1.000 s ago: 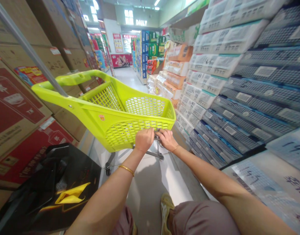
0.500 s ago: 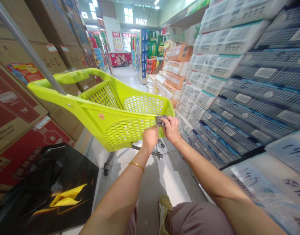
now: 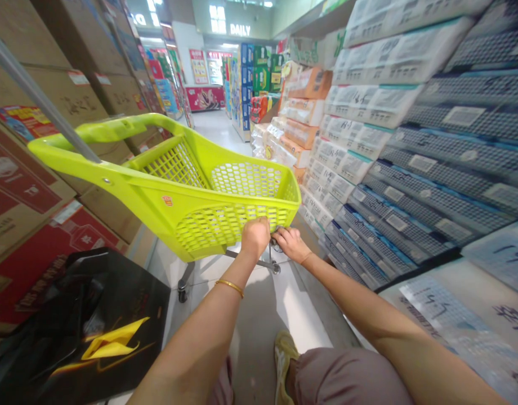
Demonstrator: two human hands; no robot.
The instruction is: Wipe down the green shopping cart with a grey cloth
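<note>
A bright green plastic shopping cart [image 3: 219, 196] stands side-on in front of me, its basket walls pierced with holes. My left hand [image 3: 255, 237] is closed in a fist at the lower front of the basket side and appears to grip it; the fingertips are hidden. Just right of it, my right hand [image 3: 289, 242] rests under the basket's front corner. Its fingers press over a grey cloth [image 3: 278, 229], of which only a small dark bit shows. The cart's front caster wheel [image 3: 276, 268] is below both hands.
Stacked cartons [image 3: 31, 180] line the left side, with a black box [image 3: 136, 298] low in front of them. Wrapped tissue packs [image 3: 369, 95] and dark blue packs [image 3: 411, 191] rise on the right. A tiled aisle floor [image 3: 212, 126] runs ahead past shelves.
My right hand has moved down with the grey cloth from the basket's upper rim to its lower front corner. My left hand stays at the basket side. The view has shifted slightly.
</note>
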